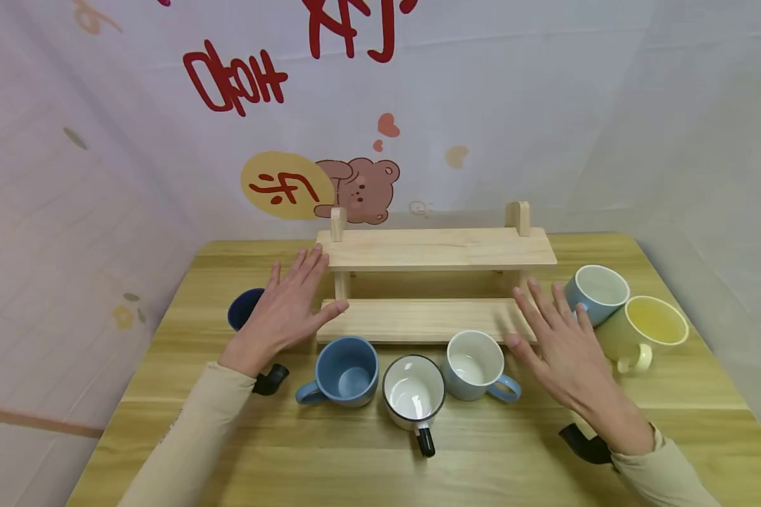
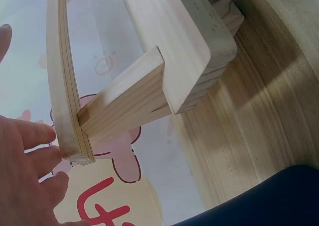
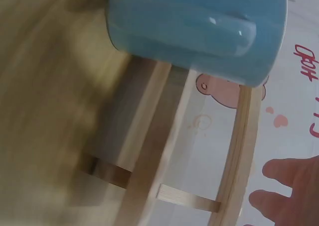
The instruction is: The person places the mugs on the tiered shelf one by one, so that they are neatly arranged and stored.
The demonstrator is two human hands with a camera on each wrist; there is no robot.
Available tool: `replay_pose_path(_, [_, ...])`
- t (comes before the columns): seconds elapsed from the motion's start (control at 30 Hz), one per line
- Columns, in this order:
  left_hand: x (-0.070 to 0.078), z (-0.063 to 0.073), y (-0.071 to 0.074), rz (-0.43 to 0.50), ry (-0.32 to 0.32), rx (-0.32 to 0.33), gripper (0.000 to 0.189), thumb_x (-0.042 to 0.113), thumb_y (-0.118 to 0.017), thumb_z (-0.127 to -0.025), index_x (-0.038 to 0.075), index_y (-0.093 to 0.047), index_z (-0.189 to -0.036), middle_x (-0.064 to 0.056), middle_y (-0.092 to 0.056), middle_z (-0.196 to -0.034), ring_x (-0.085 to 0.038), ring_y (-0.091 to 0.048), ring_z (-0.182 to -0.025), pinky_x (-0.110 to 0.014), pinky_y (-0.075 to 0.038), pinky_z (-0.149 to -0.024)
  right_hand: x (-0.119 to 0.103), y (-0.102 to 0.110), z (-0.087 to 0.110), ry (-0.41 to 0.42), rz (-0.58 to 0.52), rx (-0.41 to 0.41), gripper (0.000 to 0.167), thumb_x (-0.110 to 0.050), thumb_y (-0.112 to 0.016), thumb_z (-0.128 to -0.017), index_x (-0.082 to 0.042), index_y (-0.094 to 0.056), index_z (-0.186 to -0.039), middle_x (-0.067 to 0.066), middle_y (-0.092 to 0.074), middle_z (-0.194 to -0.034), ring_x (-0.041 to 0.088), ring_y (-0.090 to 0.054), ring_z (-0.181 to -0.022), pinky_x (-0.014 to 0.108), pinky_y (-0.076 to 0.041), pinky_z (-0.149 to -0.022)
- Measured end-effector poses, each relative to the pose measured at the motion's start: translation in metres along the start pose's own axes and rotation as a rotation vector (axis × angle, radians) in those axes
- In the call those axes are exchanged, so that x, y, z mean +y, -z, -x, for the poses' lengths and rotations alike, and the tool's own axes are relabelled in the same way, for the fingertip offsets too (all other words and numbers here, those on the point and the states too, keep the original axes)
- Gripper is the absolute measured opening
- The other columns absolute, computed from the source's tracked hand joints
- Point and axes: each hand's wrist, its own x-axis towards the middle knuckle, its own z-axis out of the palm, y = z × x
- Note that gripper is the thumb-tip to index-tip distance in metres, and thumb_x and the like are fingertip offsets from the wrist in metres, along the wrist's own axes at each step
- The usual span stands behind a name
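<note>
L hand, spread, gripping nothing, at L end of two-tier pale-wood rack on wood-grain table; R hand, also free, nr R end. L-wrist view: fingertips by upper plank. R-wrist: glossy light-blue ceramic mug hides part of rack.

The left forearm and right forearm are slanting forward and inward, their cream sleeves ending just short of the bare left wrist and right wrist. Over on one side, the left hand is showing me its back, fairly straight fingers pointing ahead and inward, thumb jutting toward the other hand. Opposite, the right hand is also facing palm down, its fingers fanning out, leaning inward, and its thumb is standing apart from them.
</note>
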Motion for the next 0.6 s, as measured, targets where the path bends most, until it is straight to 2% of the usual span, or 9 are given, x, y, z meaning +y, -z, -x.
replay_pose_path(0.1, [-0.002, 0.0, 0.0, 0.01, 0.004, -0.013, 0.1, 0.076, -0.042, -0.098, 0.006, -0.02, -0.166, -0.008, -0.007, -0.174, -0.03, -0.006, -0.16, -0.064, -0.006, -0.124, 0.0, 0.0, 0.004, 0.002, -0.065, 0.0, 0.069, -0.043, -0.054, -0.106, -0.011, -0.032, -0.164, 0.013, -0.023, -0.17, 0.039, -0.011, -0.158, 0.072, -0.018, -0.118])
replay_pose_path(0.23, [-0.003, 0.001, 0.0, 0.039, 0.004, -0.021, 0.099, 0.074, -0.044, -0.098, 0.005, -0.021, -0.165, -0.009, -0.009, -0.174, -0.029, -0.007, -0.16, -0.06, -0.007, -0.125, -0.002, -0.001, 0.011, 0.02, -0.163, 0.01, 0.065, -0.036, -0.059, -0.105, -0.006, -0.04, -0.159, 0.015, -0.031, -0.167, 0.04, -0.02, -0.156, 0.054, -0.018, -0.125])
replay_pose_path(0.4, [-0.005, 0.0, 0.0, 0.064, -0.006, -0.027, 0.098, 0.072, -0.046, -0.099, 0.006, -0.019, -0.166, -0.009, -0.01, -0.174, -0.028, -0.009, -0.16, -0.057, -0.009, -0.126, -0.005, -0.002, 0.022, -0.028, -0.272, -0.019, 0.055, -0.026, -0.06, -0.106, -0.008, -0.047, -0.156, 0.012, -0.042, -0.162, 0.041, -0.037, -0.148, 0.054, -0.032, -0.118])
replay_pose_path(0.43, [-0.005, -0.001, 0.0, 0.065, -0.008, -0.029, 0.098, 0.072, -0.047, -0.099, 0.006, -0.019, -0.166, -0.009, -0.01, -0.173, -0.028, -0.009, -0.159, -0.057, -0.01, -0.126, -0.005, -0.003, 0.024, -0.045, -0.284, -0.028, 0.052, -0.025, -0.059, -0.106, -0.008, -0.048, -0.155, 0.011, -0.045, -0.16, 0.04, -0.041, -0.146, 0.052, -0.035, -0.116])
replay_pose_path(0.53, [-0.005, -0.002, 0.0, 0.066, -0.013, -0.031, 0.097, 0.071, -0.047, -0.1, 0.005, -0.019, -0.165, -0.01, -0.011, -0.173, -0.029, -0.01, -0.159, -0.058, -0.011, -0.126, -0.005, -0.004, 0.029, -0.068, -0.326, -0.045, 0.044, -0.022, -0.054, -0.108, -0.008, -0.055, -0.15, 0.011, -0.056, -0.151, 0.037, -0.051, -0.139, 0.031, -0.036, -0.114])
replay_pose_path(0.6, [-0.004, -0.004, 0.0, 0.063, -0.016, -0.034, 0.097, 0.071, -0.046, -0.1, 0.004, -0.019, -0.165, -0.01, -0.01, -0.173, -0.029, -0.01, -0.159, -0.058, -0.011, -0.126, -0.005, -0.004, 0.031, -0.073, -0.348, -0.054, 0.038, -0.02, -0.053, -0.109, -0.007, -0.061, -0.143, 0.009, -0.064, -0.142, 0.035, -0.058, -0.131, 0.019, -0.036, -0.108])
